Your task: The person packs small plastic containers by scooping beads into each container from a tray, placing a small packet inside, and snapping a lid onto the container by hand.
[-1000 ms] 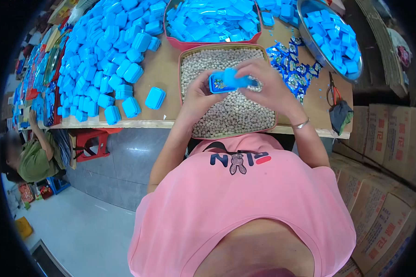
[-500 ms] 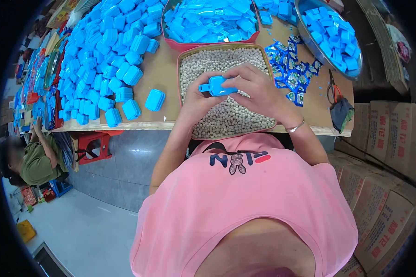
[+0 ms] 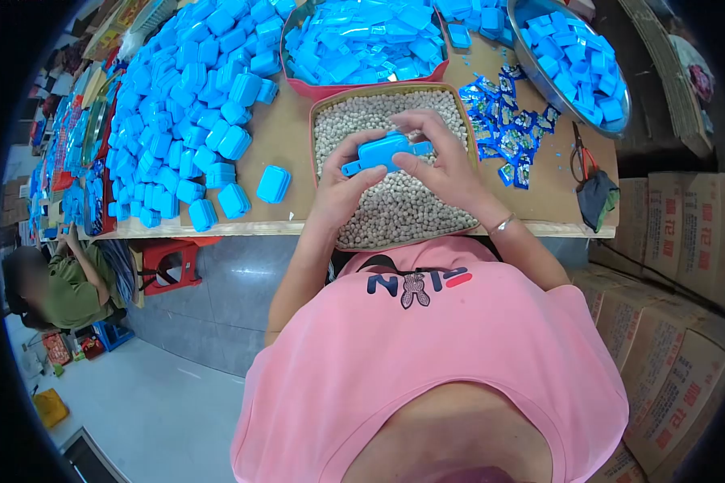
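Note:
A small blue plastic case with a tab sticking out at each side is held between my two hands. My left hand is closed on its left end, the thumb on the near edge. On the right end, my right hand grips it with the thumb on the near side and the fingers behind. The case is above a tray filled with pale round beads. Whether the case has anything inside cannot be seen.
Many blue cases are heaped at left. A red-rimmed bin of flat blue pieces stands behind the tray. At right are blue printed packets, a metal bowl of blue parts and scissors. Cartons stack at right; a person sits far left.
The blue case has turned in my hands, and a tab now shows at its right side too. My right fingers have moved from its top to its right end.

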Available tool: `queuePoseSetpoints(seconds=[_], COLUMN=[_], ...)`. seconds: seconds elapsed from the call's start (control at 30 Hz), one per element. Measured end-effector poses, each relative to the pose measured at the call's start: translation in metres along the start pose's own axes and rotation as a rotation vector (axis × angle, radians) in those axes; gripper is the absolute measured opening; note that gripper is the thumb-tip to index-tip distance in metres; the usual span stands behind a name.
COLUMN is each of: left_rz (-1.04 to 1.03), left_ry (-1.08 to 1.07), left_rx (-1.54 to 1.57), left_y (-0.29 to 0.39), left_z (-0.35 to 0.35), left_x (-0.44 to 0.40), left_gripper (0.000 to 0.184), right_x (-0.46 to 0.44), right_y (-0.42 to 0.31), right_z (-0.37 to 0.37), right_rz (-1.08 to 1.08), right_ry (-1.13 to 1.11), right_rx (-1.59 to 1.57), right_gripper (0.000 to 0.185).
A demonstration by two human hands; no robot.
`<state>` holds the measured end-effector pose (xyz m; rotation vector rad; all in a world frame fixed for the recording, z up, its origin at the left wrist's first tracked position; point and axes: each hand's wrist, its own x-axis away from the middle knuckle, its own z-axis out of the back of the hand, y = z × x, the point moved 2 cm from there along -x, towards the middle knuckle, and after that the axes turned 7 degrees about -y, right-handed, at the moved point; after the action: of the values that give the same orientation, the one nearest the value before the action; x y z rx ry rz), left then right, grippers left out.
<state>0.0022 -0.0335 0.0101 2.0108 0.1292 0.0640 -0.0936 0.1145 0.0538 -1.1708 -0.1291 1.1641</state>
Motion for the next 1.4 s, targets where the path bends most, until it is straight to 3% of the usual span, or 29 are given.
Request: queuePoseSetpoints(seconds=[0.13,0.5,0.63,0.83,1.17,1.33,1.4], left_rz=[-0.031,0.027,-0.114,-0.082,-0.116,-0.084,-0.098], left_ry=[-0.045,-0.06,-0.136,-0.146,-0.123,-0.087,-0.056], left_rx=[-0.068,-0.069,-0.162,-0.153,0.118,0.031,0.159], left_y=[0.002,0.0,0.004,0.0,0.006,0.001,0.0], left_z=[0.0,0.003,-0.005,-0.004,-0.006,-0.003,-0.005], left_x=[0.003,0.004,-0.001,0.001,0.001,0.002,0.001], left_gripper=[0.052,0.052,0.052,0.052,0.054,0.054,0.054], right_x=[0.006,0.002,0.002,0.0,-0.006,-0.004,-0.003], right_y=[0.006,0.012,0.015,0.015,0.01,0.011,0.009], right_z=[-0.004,-0.004,0.0,-0.007,-0.003,-0.003,-0.008], right_rz=[-0.362,-0.33,-0.407,-0.397,-0.322,-0.441,-0.405], right_ry=[-0.096,-0.052,-0.073,-0.049,-0.024,-0.07,-0.003], right_rx=[-0.205,-0.293,-0.529,-0.479,-0.609,-0.564,-0.576], right_gripper=[0.029,0.027,0.025,0.024,0.023,0.028,0.03])
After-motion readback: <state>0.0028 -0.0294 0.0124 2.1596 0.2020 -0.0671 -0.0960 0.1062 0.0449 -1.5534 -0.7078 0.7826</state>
